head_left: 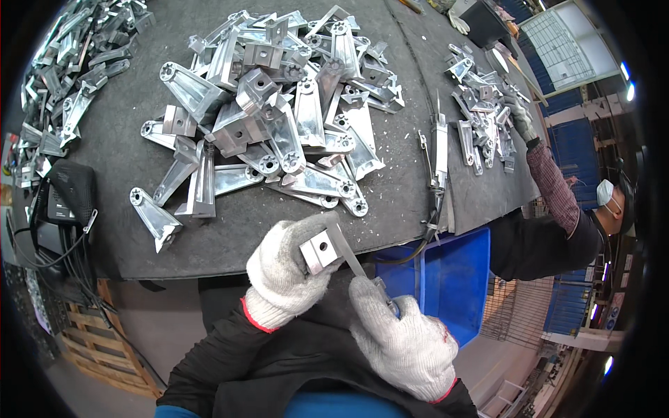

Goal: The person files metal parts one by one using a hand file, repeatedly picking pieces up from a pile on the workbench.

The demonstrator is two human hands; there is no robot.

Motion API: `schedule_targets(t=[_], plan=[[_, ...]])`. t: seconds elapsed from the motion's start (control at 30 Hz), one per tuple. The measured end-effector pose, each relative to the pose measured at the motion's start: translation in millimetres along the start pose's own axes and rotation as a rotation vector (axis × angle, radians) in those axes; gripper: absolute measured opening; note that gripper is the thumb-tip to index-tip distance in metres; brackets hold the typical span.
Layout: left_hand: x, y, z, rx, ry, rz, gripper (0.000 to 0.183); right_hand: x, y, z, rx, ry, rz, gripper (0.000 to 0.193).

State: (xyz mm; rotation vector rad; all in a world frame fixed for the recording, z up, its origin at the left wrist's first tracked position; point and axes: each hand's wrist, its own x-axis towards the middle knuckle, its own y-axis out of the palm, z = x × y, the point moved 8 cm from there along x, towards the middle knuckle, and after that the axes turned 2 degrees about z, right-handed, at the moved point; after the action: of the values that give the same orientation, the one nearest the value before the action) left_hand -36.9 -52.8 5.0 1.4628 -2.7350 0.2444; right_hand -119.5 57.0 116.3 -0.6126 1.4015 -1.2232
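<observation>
My left hand [289, 268], in a white knitted glove with a red cuff, is closed around a silvery metal bracket [320, 253]. The bracket's square end, with one round hole, faces up out of the fingers. In my right hand [404, 334], gloved the same way, is a knife-like tool with a long flat grey blade [352, 259]. That blade lies against the bracket's right edge. Most of the handle is hidden by the fingers; a bit of metal and blue shows. Beyond my hands, a heap of similar cast brackets [240, 132] covers the middle of the dark worktable [118, 230].
More brackets lie at the far left [73, 111]. A black device [66, 198] with cables stands at the table's left corner. A thin air-tool-like object [438, 157] with a hose lies right. Below is a blue bin [456, 279]. A co-worker's gloved hand [519, 118] touches another pile [484, 115].
</observation>
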Motion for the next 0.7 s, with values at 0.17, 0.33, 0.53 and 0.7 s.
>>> schedule_targets(t=[0.17,0.33,0.53,0.7], plan=[[1.4,-3.6,-10.4,0.085,0.074,-0.009,0.06,1.4,-4.0,-4.7,0.065,0.152,0.132,0.069],[1.8,-3.6,-4.5,-0.196,-0.021,-0.021,0.056,-7.0,1.8,-12.2,0.212,0.091,0.086,0.075],[-2.3,-0.5,5.9,-0.501,-0.091,-0.064,0.053,-14.9,25.7,-16.1,0.498,-0.005,0.16,0.072],[-0.4,-2.0,0.8,-0.351,-0.033,-0.088,0.057,-15.8,36.3,-12.7,0.452,0.025,0.237,0.071]])
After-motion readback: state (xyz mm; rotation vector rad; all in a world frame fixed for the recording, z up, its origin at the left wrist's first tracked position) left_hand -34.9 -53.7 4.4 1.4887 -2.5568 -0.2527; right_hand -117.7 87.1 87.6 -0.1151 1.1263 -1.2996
